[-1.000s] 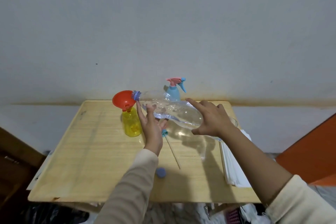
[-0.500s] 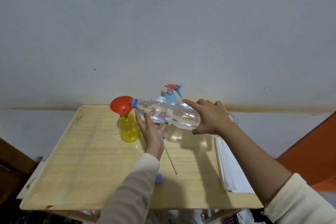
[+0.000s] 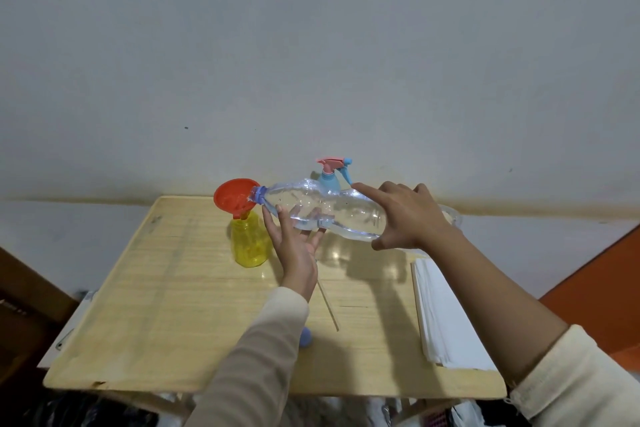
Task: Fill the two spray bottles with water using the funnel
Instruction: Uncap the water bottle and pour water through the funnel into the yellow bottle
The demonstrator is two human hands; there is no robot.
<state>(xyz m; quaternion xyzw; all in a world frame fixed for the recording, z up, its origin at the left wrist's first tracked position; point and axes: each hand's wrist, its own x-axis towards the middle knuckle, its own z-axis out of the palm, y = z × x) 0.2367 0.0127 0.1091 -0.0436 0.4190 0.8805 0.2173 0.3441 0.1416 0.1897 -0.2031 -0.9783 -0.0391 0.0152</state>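
Observation:
A yellow spray bottle (image 3: pixel 250 243) without its head stands on the wooden table (image 3: pixel 173 305), an orange-red funnel (image 3: pixel 232 199) stuck in its neck. A large clear water bottle (image 3: pixel 332 212) lies nearly level above the table, its blue-ringed mouth over the funnel's rim. My left hand (image 3: pixel 294 246) supports it from below near the neck. My right hand (image 3: pixel 405 218) grips its wider rear part. A blue spray bottle (image 3: pixel 330 174) with a pink trigger head stands behind the water bottle by the wall.
A thin dip tube (image 3: pixel 329 305) lies on the table under my left wrist. A small blue cap (image 3: pixel 306 337) peeks out beside my left sleeve. A stack of white sheets (image 3: pixel 446 315) covers the table's right side. An orange surface (image 3: pixel 602 295) rises at the right.
The water bottle's mouth has moved left and now reaches over the funnel, with the bottle tipped closer to level. Both hands moved with it. The camera has tilted up slightly.

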